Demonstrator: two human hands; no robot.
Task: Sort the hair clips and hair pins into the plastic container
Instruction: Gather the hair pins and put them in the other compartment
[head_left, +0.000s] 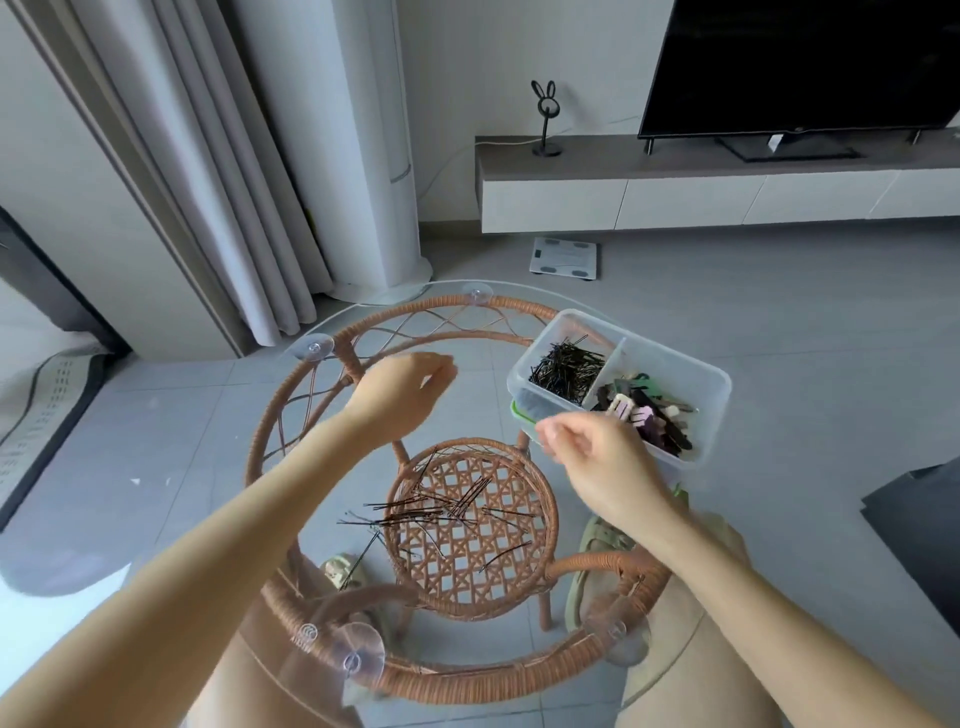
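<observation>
Holding left hand (410, 384) and right hand (597, 457) apart above round glass-topped rattan table (467, 678), fingers curled; grip not discernible. Lying scattered on glass: thin black hair pins (447, 509). Sitting at table's right edge: clear two-compartment plastic container (675, 358), keeping binned pins (566, 371) left, coloured hair clips (649, 415) right.

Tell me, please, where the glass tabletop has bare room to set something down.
The glass tabletop is bare across its far side, from the far-left suction cup to the plastic container, beneath the left hand. The near-right edge looks free. Loose hair pins crowd the middle; the container fills the far right.
</observation>
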